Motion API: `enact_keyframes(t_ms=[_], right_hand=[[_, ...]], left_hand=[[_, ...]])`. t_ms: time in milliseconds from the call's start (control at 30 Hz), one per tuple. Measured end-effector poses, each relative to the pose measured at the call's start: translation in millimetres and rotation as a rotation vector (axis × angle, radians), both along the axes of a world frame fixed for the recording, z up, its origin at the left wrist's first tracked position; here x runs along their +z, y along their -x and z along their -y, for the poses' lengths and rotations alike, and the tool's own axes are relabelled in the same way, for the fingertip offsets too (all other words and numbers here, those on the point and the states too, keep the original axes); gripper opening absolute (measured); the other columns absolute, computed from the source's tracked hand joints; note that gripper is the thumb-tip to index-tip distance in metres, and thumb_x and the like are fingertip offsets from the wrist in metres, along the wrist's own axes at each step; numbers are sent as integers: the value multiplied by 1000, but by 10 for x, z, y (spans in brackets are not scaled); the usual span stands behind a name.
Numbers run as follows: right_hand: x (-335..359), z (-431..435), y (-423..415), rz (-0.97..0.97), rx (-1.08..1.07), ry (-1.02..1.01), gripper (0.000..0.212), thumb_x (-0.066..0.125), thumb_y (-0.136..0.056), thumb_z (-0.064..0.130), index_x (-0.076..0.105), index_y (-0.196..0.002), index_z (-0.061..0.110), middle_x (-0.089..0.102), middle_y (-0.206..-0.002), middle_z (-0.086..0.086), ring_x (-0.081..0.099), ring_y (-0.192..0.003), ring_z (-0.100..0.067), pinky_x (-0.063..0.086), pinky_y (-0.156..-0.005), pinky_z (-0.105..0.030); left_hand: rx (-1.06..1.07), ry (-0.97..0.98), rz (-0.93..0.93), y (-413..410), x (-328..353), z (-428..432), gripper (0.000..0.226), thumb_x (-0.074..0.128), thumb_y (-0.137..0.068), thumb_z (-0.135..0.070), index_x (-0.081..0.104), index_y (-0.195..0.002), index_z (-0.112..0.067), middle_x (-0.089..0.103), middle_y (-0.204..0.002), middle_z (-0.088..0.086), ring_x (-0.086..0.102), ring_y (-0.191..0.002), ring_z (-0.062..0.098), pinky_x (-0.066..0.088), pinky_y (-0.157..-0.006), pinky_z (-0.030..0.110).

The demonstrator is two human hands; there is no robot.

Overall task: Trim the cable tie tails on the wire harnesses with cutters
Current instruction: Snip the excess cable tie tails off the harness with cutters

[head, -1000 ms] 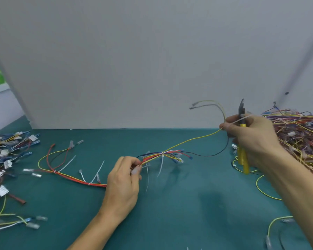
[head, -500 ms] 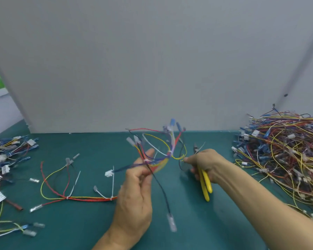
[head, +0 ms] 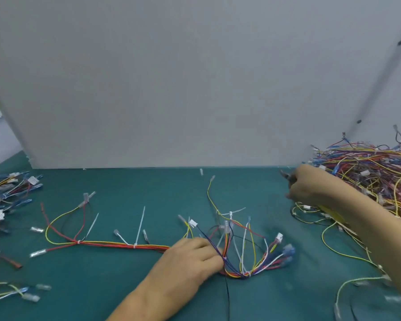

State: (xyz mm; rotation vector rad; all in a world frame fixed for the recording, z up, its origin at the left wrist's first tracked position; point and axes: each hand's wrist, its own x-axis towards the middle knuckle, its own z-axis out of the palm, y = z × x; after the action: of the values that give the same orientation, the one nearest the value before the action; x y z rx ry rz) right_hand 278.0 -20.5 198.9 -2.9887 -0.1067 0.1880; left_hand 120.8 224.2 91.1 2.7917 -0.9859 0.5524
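A wire harness [head: 125, 244] with a red and yellow trunk lies across the green mat [head: 148, 186]. White cable tie tails [head: 140, 224] stick up from it, and its branch ends fan out at the right around a tied bundle [head: 248, 273]. My left hand [head: 190, 258] rests on the mat and grips the harness where the branches split. My right hand [head: 308, 186] is far right, at the edge of the harness pile [head: 368, 172]. It holds the cutters [head: 286, 176], whose dark tip pokes out to the left. Their yellow handles are blurred under the wrist.
A smaller heap of harnesses [head: 7, 200] with white connectors sits at the mat's left edge. Loose yellow wires [head: 347, 251] trail from the right pile toward the front. A grey panel [head: 195, 89] walls off the back of the mat.
My left hand has brought the harness down from the air onto the mat. My right hand has swung right and back to the pile with the cutters.
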Motion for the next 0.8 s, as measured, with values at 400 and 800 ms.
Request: enact_keyframes(t_ms=[400, 800], right_hand=[[-642, -1237, 186, -71, 142, -139, 27, 67, -78, 26, 56, -100, 16, 59, -107, -9, 53, -88, -29, 40, -72, -31], [-751, -701, -75, 22, -171, -174, 30, 65, -79, 29, 59, -106, 17, 62, -113, -10, 60, -103, -31, 39, -72, -32]], left_hand=[[178, 259, 17, 33, 185, -190, 30, 51, -92, -42, 69, -84, -19, 64, -93, -10, 60, -86, 13, 48, -76, 30], [371, 35, 7, 395, 61, -935, 65, 12, -100, -51, 69, -72, -35, 54, -69, -18, 52, -60, 4, 37, -60, 17]])
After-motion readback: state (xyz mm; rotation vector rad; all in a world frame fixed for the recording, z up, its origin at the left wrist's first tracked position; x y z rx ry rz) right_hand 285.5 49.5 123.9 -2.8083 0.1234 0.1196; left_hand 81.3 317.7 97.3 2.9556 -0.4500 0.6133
